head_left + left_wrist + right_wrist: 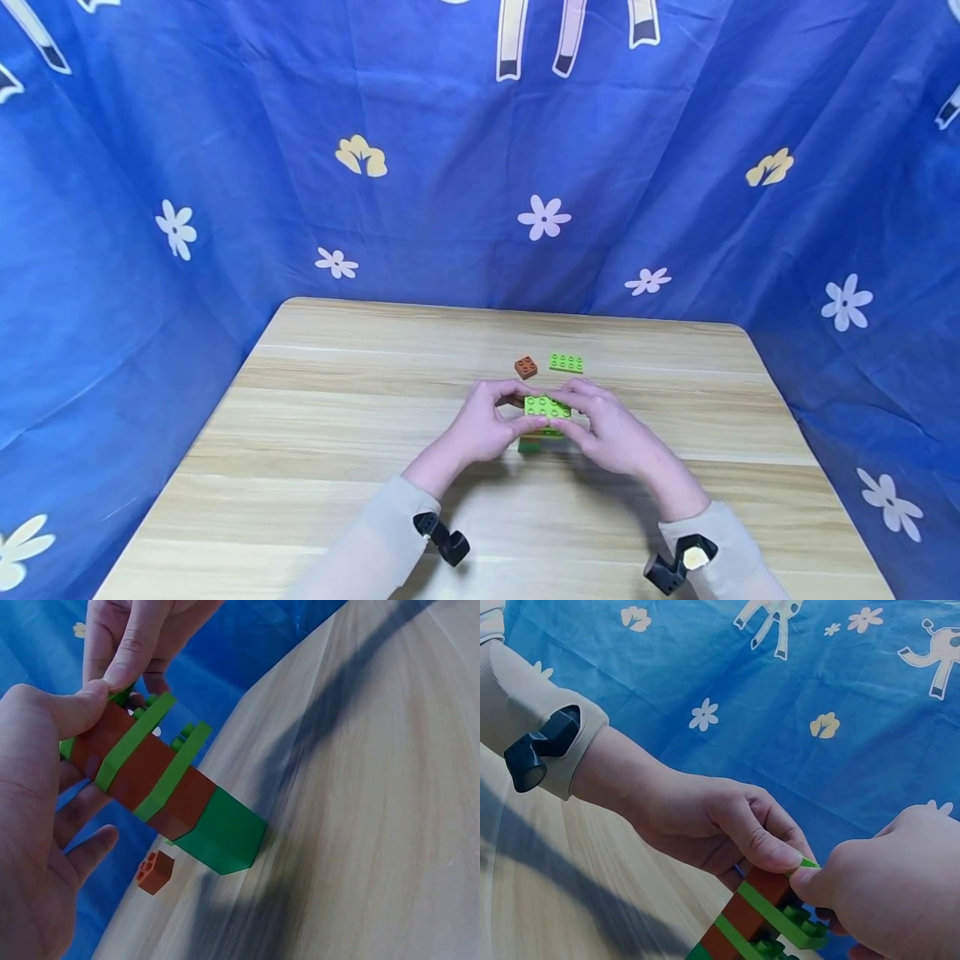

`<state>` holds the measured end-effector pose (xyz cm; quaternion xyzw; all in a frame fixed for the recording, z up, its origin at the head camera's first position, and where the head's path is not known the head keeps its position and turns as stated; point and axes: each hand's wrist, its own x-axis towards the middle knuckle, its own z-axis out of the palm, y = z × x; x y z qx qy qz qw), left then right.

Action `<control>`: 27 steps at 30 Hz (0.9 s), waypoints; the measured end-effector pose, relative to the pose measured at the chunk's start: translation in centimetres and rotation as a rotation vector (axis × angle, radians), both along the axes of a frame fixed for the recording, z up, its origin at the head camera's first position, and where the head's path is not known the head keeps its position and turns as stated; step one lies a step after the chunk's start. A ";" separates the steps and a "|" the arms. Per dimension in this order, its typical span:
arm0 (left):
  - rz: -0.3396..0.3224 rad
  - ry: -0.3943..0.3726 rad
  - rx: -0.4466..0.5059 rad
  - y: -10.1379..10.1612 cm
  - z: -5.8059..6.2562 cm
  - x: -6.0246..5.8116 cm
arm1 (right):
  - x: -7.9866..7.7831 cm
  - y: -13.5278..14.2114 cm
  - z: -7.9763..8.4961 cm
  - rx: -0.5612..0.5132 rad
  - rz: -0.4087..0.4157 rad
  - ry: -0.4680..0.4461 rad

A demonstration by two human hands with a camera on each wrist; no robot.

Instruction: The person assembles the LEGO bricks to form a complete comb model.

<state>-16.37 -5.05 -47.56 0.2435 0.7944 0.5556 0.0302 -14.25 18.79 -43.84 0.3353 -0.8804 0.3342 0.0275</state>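
Note:
A tower of toy building bricks stands upright on the table, with a dark green brick [223, 831] at its base. Above that, reddish-brown bricks [180, 814] alternate with light green studded plates [174, 772] that stick out to one side. On top lies another light green plate [547, 407], its studs facing up. My left hand [486, 422] pinches this plate by its left end, thumb on the near side. At the other end, my right hand [613, 427] grips it between thumb and fingers. The thumbs nearly meet along the near edge.
Beyond the tower, a small reddish-brown brick [526, 367] and a loose light green plate [566, 363] lie on the wooden table [337, 375]. A blue patterned curtain [442, 225] hangs behind the table and along both sides.

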 end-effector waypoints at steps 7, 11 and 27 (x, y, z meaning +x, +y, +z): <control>-0.004 0.023 -0.026 -0.1 0.3 0.0 | 0.0 0.0 -0.1 0.005 -0.002 0.017; 0.000 0.026 -0.042 -0.1 0.4 0.1 | -0.1 0.0 -0.2 0.013 0.000 0.017; -0.032 0.096 -0.046 -0.3 0.2 -0.2 | -0.2 0.1 -0.1 0.020 0.011 0.018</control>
